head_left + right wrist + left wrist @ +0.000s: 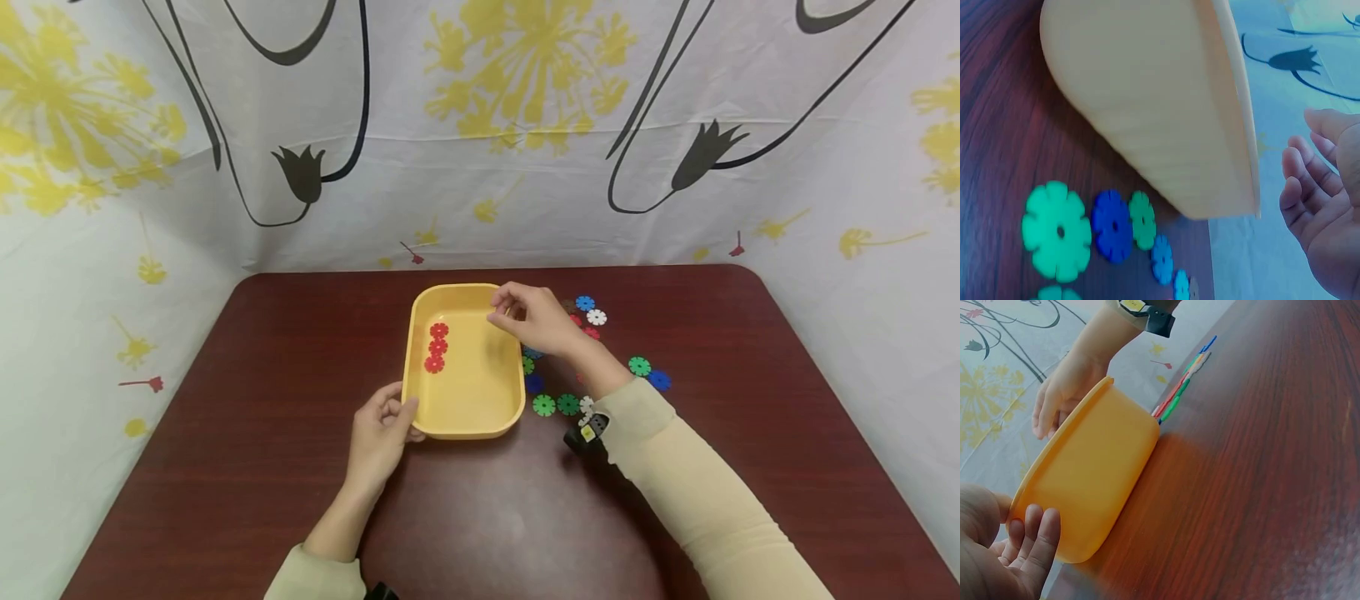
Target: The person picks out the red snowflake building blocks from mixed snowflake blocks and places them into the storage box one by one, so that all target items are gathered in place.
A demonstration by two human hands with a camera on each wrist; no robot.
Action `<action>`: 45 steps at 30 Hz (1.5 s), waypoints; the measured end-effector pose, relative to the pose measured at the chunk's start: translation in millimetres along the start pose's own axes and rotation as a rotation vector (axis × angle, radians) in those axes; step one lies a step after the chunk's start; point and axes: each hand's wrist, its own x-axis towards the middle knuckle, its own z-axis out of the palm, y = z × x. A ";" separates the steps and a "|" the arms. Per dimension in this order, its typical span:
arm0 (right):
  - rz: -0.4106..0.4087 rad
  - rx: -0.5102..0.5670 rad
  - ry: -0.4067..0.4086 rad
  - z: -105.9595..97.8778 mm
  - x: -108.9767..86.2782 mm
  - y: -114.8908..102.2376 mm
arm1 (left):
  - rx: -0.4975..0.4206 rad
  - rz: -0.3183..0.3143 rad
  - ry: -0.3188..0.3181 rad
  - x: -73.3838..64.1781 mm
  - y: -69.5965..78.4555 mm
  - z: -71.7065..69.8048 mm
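A yellow plastic tray [480, 400] sits on the table, with red notched discs [437, 347] lying inside it near the left wall. My left hand [382, 429] pinches the rim at the near left corner, thumb over the edge and fingers against the outer wall [1091, 481]. Above the tray's far right part is my right hand [536, 318]. Its fingers are loosely bent, and the right wrist view shows nothing between them, the hand [1329, 187] being apart from the rim.
To the right of the tray lie several loose notched discs, among them a light green one [543, 405], a white one [596, 317] and a blue one [660, 380]. My right forearm passes over part of them. A patterned cloth [480, 200] hangs behind the dark red table [300, 358].
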 end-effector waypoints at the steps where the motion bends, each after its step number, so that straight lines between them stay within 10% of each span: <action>1: 0.006 0.000 0.007 -2.8 -1.7 1.4 | 0.000 0.001 0.000 0.1 0.2 0.0; 18: 0.132 -0.058 0.063 -32.1 -29.5 33.7 | 0.007 -0.036 0.000 1.0 0.8 -1.0; 45: 0.221 -0.280 -0.111 -37.7 -57.1 78.9 | 0.006 -0.048 -0.008 0.2 1.8 -1.0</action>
